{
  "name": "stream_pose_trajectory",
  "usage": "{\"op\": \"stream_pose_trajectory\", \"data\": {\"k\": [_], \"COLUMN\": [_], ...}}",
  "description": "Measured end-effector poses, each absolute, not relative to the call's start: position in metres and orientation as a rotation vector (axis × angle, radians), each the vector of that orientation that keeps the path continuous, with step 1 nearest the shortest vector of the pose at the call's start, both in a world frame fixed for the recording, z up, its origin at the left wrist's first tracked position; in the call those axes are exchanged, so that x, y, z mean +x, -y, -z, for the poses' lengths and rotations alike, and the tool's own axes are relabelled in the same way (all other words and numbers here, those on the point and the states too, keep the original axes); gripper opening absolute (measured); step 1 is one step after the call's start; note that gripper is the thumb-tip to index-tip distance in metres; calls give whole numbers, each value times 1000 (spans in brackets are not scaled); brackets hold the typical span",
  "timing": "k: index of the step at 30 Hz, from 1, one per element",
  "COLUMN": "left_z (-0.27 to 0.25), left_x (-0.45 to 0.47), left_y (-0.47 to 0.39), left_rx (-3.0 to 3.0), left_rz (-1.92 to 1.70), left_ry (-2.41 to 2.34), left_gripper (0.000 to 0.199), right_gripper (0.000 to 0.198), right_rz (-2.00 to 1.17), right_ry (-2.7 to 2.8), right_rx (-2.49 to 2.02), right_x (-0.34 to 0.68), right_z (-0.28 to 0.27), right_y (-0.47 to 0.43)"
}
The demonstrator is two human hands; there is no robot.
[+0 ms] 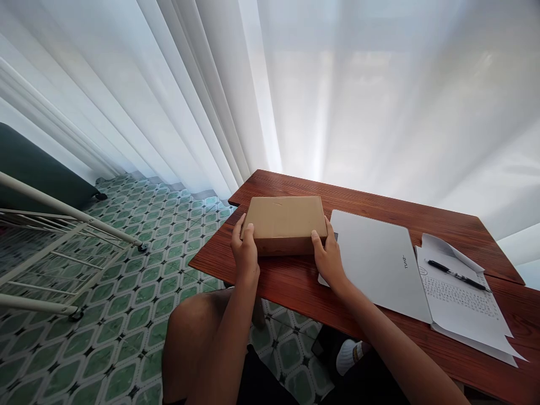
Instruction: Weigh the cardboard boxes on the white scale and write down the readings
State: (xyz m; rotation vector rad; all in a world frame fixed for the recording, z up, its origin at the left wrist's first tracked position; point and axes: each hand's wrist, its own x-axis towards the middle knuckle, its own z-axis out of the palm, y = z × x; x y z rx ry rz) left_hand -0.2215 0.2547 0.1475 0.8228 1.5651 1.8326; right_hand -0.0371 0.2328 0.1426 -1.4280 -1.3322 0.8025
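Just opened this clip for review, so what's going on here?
A person's left hand and right hand hold a closed brown cardboard box by its opposite sides at a wooden table. A shut silver laptop lies to the right of the box, and farther right a black pen rests on paper sheets.

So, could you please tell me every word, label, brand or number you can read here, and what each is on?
Silver laptop: short sideways lettering, perhaps starting "TU"; the rest is unclear.
Top paper sheet: rows of dark writing and a small circled mark, too small to read.
Pen: pale markings, too small to make out.
Cardboard box: no print on the sides that show.
Nothing else is legible.
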Motion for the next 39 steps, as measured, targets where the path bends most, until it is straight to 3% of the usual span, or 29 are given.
{"op": "stream_pose_trajectory", "data": {"k": [9,26,30,35,39], "left_z": [-146,-141,-142,-160,-177], "left_x": [-222,-226,-223,-205,-184], "left_y": [-256,-258,-255,-242,-228], "left_rx": [865,880,1104,1473,1763], "left_rz": [-1853,-1863,-2083,-2233,-2178], "left_ry": [-1579,-1580,-1627,-1667,-1571], "left_gripper": [49,51,51,42,47], "right_gripper": [75,62,63,57,48], "right_rz": [-827,-944,-937,-799,-529], "right_ry": [1378,1406,1452,1493,1657], "right_rx": [-1392,-1297,-1301,-1310,-1314], "right_x": [-30,-17,-11,6,27], "right_z": [-144,-148,-146,-151,-164], "right_y": [-234,-239,-238,-230,-220]}}
